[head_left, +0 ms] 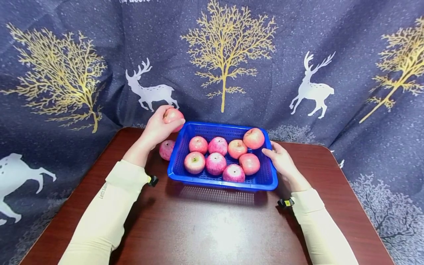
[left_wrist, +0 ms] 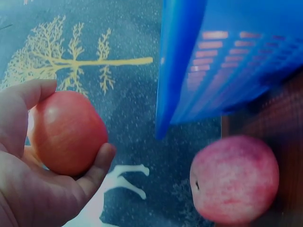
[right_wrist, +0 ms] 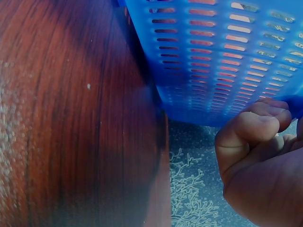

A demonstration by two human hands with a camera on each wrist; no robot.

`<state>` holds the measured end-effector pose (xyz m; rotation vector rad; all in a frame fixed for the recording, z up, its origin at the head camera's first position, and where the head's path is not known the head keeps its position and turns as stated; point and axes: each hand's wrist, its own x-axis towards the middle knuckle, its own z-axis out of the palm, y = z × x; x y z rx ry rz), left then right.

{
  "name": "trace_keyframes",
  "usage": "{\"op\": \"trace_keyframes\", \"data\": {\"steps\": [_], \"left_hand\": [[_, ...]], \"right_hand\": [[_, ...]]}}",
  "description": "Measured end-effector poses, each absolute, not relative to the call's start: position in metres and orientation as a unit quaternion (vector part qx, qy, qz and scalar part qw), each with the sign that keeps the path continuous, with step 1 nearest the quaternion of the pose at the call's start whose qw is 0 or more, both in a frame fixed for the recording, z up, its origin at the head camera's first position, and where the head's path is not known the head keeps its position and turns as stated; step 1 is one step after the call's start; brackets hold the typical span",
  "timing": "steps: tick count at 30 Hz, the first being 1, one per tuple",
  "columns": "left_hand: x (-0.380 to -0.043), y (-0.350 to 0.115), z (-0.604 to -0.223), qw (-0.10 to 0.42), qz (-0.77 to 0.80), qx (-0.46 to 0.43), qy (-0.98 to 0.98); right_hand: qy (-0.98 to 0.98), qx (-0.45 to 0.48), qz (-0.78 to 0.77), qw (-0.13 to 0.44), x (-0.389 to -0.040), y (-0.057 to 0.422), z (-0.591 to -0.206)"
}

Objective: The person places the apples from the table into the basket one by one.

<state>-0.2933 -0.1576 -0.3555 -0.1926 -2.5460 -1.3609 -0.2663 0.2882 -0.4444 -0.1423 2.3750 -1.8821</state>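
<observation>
My left hand (head_left: 155, 129) grips a red apple (head_left: 171, 115) just outside the upper left corner of a blue plastic basket (head_left: 205, 182). Fingers and thumb wrap that apple (left_wrist: 71, 135) in the left wrist view. Below the hand, a second apple (head_left: 166, 150) lies on the table against the basket's left side. Several red and pinkish apples (head_left: 216, 163) sit inside the basket. At the opposite end my right hand (head_left: 281, 159) holds the basket's right rim, thumb over the edge. The right wrist view shows its curled fingers (right_wrist: 258, 127) beside the slotted wall (right_wrist: 203, 71).
A dark brown wooden table (head_left: 212, 228) carries the basket and extends toward me. Behind it hangs a dark blue cloth (head_left: 238, 99) printed with golden trees and white deer, close to the table's back edge.
</observation>
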Motion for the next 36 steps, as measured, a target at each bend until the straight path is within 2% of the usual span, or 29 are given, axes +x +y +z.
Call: {"op": "trace_keyframes", "data": {"steps": [12,36], "left_hand": [[-0.285,-0.126,-0.356,0.123,-0.459,-0.121,-0.872],[-0.273,-0.065,-0.360,0.096,-0.488,-0.163,-0.852]], "right_hand": [[0.776,-0.054,-0.626,0.057,-0.266,0.288,-0.445],[0.780,-0.050,-0.622,0.058,-0.268,0.291,-0.446]]}}
